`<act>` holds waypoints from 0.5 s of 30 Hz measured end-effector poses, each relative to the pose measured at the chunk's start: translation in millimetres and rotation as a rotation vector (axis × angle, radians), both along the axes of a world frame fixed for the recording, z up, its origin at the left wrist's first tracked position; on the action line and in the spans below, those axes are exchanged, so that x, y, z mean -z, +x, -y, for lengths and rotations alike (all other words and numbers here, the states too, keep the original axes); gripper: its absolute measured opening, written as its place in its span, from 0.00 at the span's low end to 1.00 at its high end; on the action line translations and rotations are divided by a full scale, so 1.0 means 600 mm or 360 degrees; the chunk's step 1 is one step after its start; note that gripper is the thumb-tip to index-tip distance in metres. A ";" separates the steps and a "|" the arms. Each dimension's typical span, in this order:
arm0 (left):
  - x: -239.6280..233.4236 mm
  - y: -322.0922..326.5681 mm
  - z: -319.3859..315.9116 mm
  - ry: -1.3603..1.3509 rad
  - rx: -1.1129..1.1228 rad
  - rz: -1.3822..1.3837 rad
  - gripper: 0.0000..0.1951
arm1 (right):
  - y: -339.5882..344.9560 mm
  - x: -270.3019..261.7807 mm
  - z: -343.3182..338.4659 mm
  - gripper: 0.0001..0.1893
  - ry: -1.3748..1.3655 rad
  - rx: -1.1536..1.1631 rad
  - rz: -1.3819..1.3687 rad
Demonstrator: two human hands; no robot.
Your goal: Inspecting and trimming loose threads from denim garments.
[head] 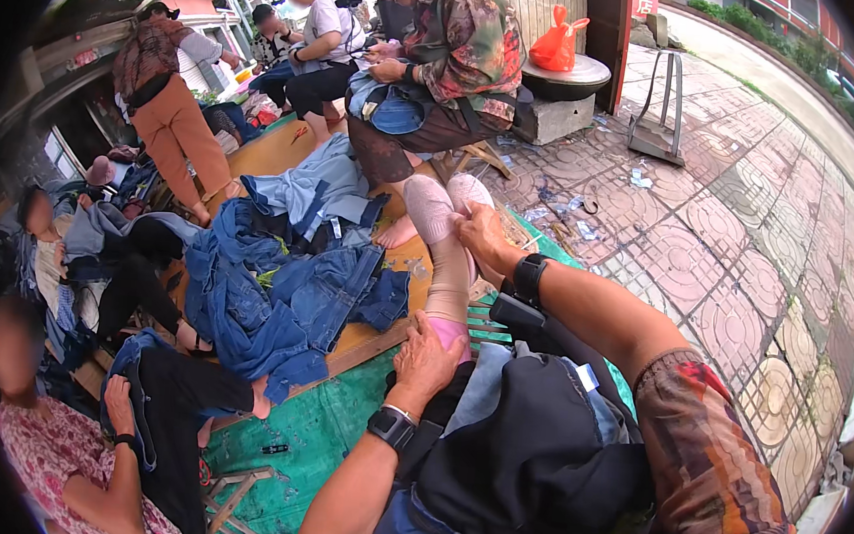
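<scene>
My left hand [424,357] wraps round my raised lower leg at a pink legging cuff [449,330]. Above that cuff, a beige stocking [450,280] covers the shin down to the foot. My right hand [484,230] has its fingers at the side of a pale pink knit shoe [431,211], near the ankle; the fingertips are partly hidden. The other matching shoe [471,190] is just beyond it. Across my lap lies a black garment [535,419], with pale denim [481,388] under it and a white tag [587,377]. Both wrists wear black bands.
Heaped blue jeans [282,293] lie on a wooden board [361,337] to the left, over green sheeting [324,424]. Several people sit or stand around it; one [467,44] handles denim. A folding stool [236,493], a platform scale [659,135] and a red bag [557,47] are nearby.
</scene>
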State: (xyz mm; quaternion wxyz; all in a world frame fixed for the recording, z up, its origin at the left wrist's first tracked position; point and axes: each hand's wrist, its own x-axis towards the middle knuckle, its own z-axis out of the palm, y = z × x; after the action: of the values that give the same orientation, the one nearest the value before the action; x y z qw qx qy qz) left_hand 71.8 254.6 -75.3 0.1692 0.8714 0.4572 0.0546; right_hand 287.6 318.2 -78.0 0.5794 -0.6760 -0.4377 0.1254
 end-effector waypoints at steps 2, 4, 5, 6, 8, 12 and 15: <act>0.001 -0.004 0.000 0.0026 -0.0002 0.0000 0.42 | 0.020 -0.013 0.004 0.13 -0.0319 0.0167 0.0506; -0.007 0.001 0.004 0.0004 0.0024 0.0012 0.42 | 0.057 -0.010 -0.010 0.12 -0.0091 0.0411 0.0209; -0.005 -0.002 0.004 0.0003 0.0012 0.0012 0.42 | 0.073 -0.021 -0.013 0.13 -0.0012 0.0486 0.0247; -0.002 -0.003 0.003 0.0023 0.0019 0.0021 0.41 | 0.089 -0.034 -0.013 0.13 0.0072 0.0569 0.0284; -0.002 -0.002 0.003 0.0050 0.0036 0.0035 0.41 | 0.117 -0.050 -0.012 0.15 0.0008 0.0537 0.0259; 0.003 -0.003 0.001 0.0034 0.0024 0.0043 0.40 | 0.100 -0.080 -0.001 0.20 0.0114 0.0255 0.0051; 0.002 -0.005 0.001 0.0031 0.0027 0.0052 0.40 | 0.077 -0.096 0.014 0.18 0.0028 0.0236 0.0206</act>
State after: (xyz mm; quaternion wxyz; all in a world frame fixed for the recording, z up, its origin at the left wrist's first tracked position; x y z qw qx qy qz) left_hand 69.0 254.0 -76.6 0.1687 0.8759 0.4463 0.0719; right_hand 333.6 309.8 -20.3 0.5636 -0.7081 -0.4241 0.0345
